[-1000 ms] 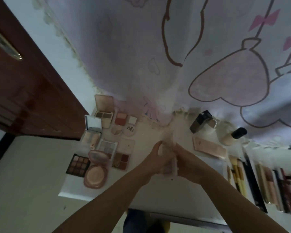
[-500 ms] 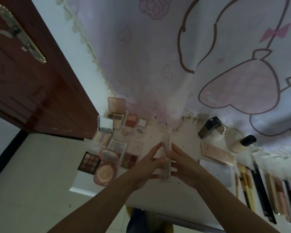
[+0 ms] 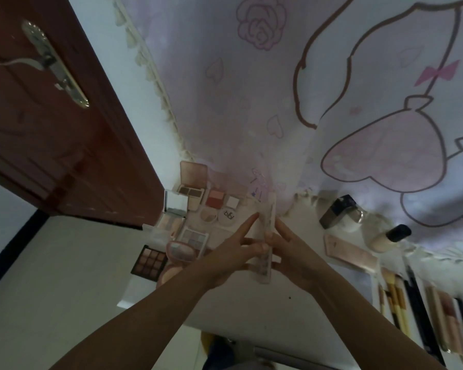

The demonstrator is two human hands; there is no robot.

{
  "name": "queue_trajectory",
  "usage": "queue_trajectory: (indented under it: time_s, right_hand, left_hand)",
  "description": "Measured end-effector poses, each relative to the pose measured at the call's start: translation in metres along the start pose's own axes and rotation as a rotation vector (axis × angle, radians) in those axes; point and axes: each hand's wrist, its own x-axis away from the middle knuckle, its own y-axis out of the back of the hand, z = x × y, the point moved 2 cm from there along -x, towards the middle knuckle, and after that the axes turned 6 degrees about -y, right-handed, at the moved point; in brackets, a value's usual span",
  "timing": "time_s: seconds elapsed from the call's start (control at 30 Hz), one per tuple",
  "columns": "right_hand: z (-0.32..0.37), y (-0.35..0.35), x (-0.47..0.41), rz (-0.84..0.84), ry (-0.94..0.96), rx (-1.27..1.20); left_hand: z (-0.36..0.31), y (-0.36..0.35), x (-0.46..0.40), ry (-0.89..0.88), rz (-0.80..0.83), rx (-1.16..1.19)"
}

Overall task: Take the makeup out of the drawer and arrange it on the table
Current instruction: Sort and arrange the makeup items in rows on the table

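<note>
Above white table (image 3: pixel 225 311), both hands hold palette (image 3: pixel 268 241) edge-on, pointing away.

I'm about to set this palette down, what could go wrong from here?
The long palette is held edge-up between the left hand and right hand over the white table; it might slip or tip. Open compacts crowd the left, such as the round pink compact, so the forearm could nudge them. The dark-capped bottle lies sideways and may roll.
</note>
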Motion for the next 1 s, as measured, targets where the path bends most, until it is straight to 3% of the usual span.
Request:
queue_trajectory:
  time_s: [0.37, 0.53, 0.67, 0.77, 0.87, 1.0]
  right_hand:
    - [0.030, -0.003, -0.001, 0.048, 0.050, 0.202]
    - [0.030, 0.000, 0.004, 0.097, 0.113, 0.095]
    - [0.017, 0.029, 0.005, 0.245, 0.034, -0.132]
    - [-0.010, 0.062, -0.005, -0.061, -0.048, -0.289]
    - [-0.041, 0.081, -0.017, -0.386, -0.098, -0.177]
    - [-0.052, 0.081, -0.035, -0.606, -0.124, 0.127]
  left_hand:
    - [-0.030, 0.003, 0.011, -0.078, 0.057, 0.022]
    - [-0.033, 0.009, 0.017, -0.082, 0.075, 0.104]
    - [-0.030, 0.018, 0.019, 0.013, 0.094, 0.341]
    - [-0.022, 0.033, 0.013, 0.080, -0.027, 0.430]
    - [-0.013, 0.053, -0.004, 0.082, -0.264, 0.277]
    - [-0.007, 0.076, -0.035, 0.093, -0.397, -0.067]
